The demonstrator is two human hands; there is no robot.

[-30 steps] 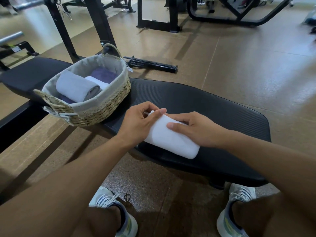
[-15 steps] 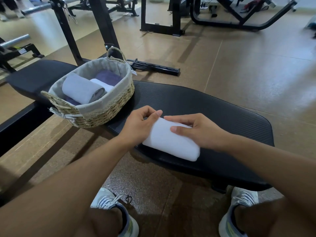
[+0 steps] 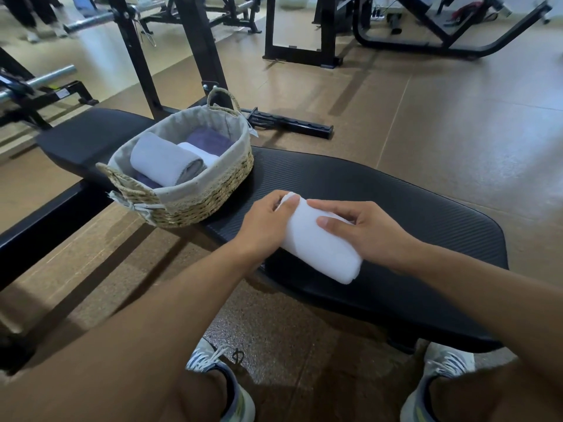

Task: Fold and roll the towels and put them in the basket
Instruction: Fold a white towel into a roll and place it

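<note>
Since a moment ago both hands are staying on the white rolled towel (image 3: 320, 242) lying on the black bench (image 3: 426, 214) near the basket (image 3: 195, 199), the left hand (image 3: 265, 223) gripping its far end, the right hand (image 3: 365, 229) curling over its middle.

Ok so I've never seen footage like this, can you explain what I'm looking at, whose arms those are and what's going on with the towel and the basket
There is no machine here. A person wears a camera on the head, looking forward and down, so the two arms are their own. They sit in a gym at a black padded bench. On it stands a woven basket with a cloth lining, holding a rolled grey towel, a white one and some purple cloth. The left hand and the right hand both hold a rolled white towel lying on the bench beside the basket. It is not in the basket yet.
</note>
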